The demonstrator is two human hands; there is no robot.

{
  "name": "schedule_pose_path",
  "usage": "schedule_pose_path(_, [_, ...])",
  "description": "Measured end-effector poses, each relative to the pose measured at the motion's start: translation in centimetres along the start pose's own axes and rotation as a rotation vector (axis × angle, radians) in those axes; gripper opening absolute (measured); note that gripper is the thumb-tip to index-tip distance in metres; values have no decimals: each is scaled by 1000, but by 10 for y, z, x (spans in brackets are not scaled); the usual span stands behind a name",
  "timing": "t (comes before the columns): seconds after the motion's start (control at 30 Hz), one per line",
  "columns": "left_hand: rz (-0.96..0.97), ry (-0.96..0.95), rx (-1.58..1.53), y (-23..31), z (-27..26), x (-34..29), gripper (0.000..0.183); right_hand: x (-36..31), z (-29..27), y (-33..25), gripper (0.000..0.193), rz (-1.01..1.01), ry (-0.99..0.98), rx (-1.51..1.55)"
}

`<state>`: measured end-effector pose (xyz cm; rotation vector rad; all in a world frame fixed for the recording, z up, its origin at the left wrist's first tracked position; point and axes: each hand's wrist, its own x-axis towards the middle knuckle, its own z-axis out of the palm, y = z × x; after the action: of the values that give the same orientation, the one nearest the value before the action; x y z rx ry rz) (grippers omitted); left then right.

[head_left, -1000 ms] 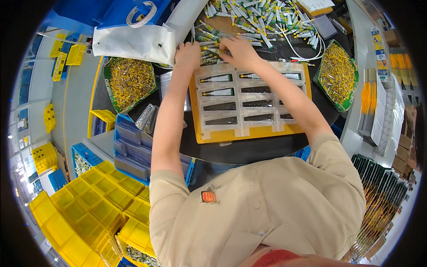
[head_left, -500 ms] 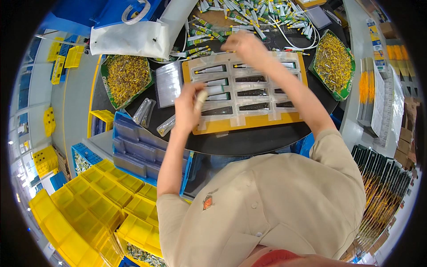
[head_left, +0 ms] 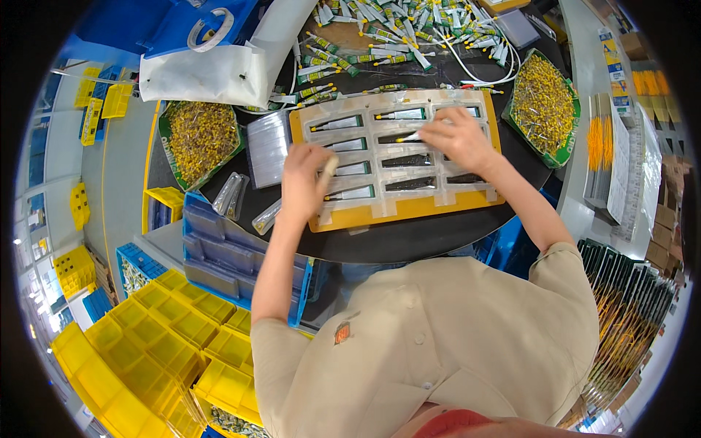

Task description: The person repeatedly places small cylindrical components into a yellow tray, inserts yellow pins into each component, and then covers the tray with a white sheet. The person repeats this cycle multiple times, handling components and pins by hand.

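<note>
A yellow-edged board [head_left: 409, 208] carries rows of clear plastic blister trays [head_left: 358, 199]. Small white-and-green tubes with yellow tips lie in several cells, including a tube [head_left: 401, 114] at the top middle. My right hand [head_left: 460, 142] pinches another small tube [head_left: 413, 136] over the second-row middle cell, its yellow tip pointing left. Beside the left column is my left hand [head_left: 303, 182], its fingers curled and a pale cover [head_left: 328, 171] on one digit. Whatever those fingers hold is hidden and blurred. Dark cells [head_left: 409, 184] show lower in the middle column.
Many loose tubes [head_left: 394, 36] are heaped at the back. Green-rimmed containers of small yellow pieces stand at left [head_left: 201, 142] and right [head_left: 544, 102]. A stack of clear plastic sheets [head_left: 266, 150] lies left of the board; a white cable [head_left: 504, 77] curves behind it.
My right hand has come back from the tube heap to the board with a tube. The bottom-left cell, dark before, now holds a tube. My left hand stays beside the left column.
</note>
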<state>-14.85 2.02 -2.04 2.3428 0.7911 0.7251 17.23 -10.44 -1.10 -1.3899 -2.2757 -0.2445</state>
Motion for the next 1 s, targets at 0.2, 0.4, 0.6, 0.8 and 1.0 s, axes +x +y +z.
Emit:
schedule_pose_path(0.2, [115, 116, 307, -62, 30, 129, 20, 52, 49, 45, 19, 93, 22, 156])
schedule_pose_path(0.4, [25, -323, 670, -75, 53, 181, 16, 99, 91, 118, 18, 337, -156, -166])
schedule_pose_path(0.6, [164, 116, -89, 8, 25, 94, 22, 31, 12, 24, 19, 206, 64, 313])
schedule_pose_path(0.8, [426, -220, -208, 67, 43, 4, 29, -26, -10, -47, 26, 85, -74, 40])
schedule_pose_path(1.0, [539, -371, -49, 73, 66, 13, 37, 16, 27, 22, 16, 255, 49, 180])
